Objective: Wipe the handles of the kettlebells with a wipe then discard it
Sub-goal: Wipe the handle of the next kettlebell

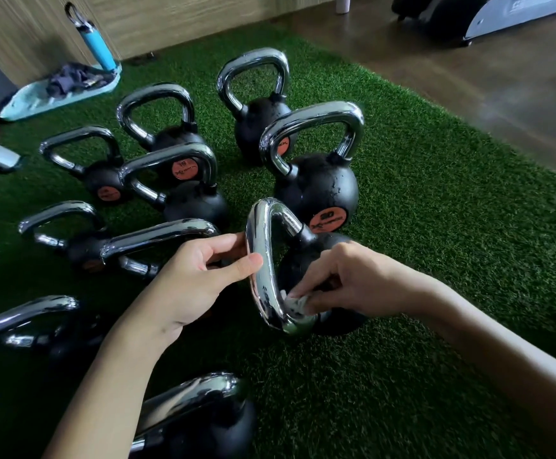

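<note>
Several black kettlebells with chrome handles stand on green turf [435, 260]. The nearest central kettlebell [332, 319] has its chrome handle [263, 260] turned toward me. My left hand [197, 279] pinches the handle's top bar between thumb and fingers. My right hand [346, 283] reaches in from the right and pinches a small white wipe [294, 304] against the inner lower curve of that handle. A larger kettlebell [316, 190] with an orange label stands just behind it, with water drops on its body.
More kettlebells crowd the left, such as one at the bottom [200, 415] and one at the far back [256, 104]. A blue bottle [96, 44] and a light blue tray [61, 94] with dark cloth lie at the back left. Wooden floor [468, 77] borders the turf on the right.
</note>
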A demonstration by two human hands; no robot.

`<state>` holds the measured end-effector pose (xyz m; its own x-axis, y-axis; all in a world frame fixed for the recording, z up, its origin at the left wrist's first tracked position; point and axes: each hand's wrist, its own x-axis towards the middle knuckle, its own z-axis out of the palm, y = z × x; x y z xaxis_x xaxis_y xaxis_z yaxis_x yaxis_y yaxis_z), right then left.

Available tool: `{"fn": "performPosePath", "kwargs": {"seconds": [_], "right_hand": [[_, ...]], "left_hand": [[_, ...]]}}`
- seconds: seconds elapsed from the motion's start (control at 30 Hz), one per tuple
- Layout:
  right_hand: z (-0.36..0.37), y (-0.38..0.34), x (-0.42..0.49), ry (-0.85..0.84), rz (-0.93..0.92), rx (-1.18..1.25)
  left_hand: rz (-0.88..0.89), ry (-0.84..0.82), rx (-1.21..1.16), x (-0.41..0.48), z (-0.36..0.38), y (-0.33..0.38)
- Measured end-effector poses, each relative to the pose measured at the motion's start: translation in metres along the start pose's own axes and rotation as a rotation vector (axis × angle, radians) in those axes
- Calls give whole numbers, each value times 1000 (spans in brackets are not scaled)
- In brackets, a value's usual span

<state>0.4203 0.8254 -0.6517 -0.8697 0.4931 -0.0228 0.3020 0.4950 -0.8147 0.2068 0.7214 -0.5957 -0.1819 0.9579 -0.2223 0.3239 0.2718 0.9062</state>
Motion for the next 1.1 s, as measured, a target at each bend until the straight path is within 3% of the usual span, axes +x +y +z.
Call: {"fn": "performPosePath", "kwargs": {"seconds": [0.17,0.33,0.5,0.6,0.7,0.87,1.03,1.1], "right_hand": [[26,-8,7,103,168,507],[8,-15,8,-51,209,295],[17,-20,22,23,322,575],[16,-26,32,187,391,796],[9,-28,36,317,403,816],[19,-26,27,228,400,829],[27,-22,50,632,350,747],[31,-20,60,792,319,541]], "left_hand": [[-28,25,13,-2,-3,-1],[-22,-14,42,-4,-7,-6],[-23,-5,88,-4,-9,-10],[-16,14,88,-4,-9,-10],[5,17,77,-3,-9,-7],[-8,-1,81,-4,-11,-8],[-27,37,18,-5,-5,-6],[-27,53,12,-6,-3,-6]]}}
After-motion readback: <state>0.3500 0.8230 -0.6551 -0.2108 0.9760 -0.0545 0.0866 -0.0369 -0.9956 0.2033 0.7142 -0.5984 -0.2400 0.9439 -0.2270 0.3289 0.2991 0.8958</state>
